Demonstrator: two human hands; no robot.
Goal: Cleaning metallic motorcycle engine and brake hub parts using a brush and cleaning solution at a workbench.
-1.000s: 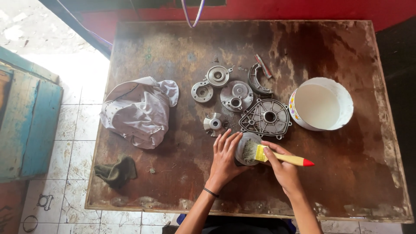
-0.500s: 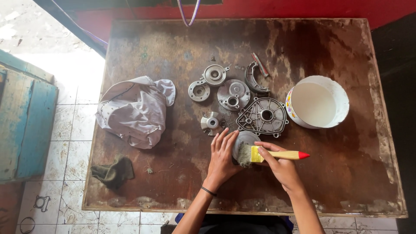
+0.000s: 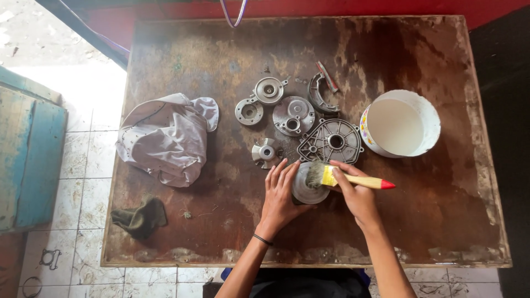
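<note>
Head view, left hand [image 3: 280,200] steadying round metal part [image 3: 305,190], right hand [image 3: 356,194] gripping brush [image 3: 343,178]

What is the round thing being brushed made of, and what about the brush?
The round part looks like cast metal, probably aluminium: dull silvery grey with a matte sheen. The brush in the right hand seems to have a pale wooden handle with a red painted tip, a yellow band and greyish bristles.
</note>
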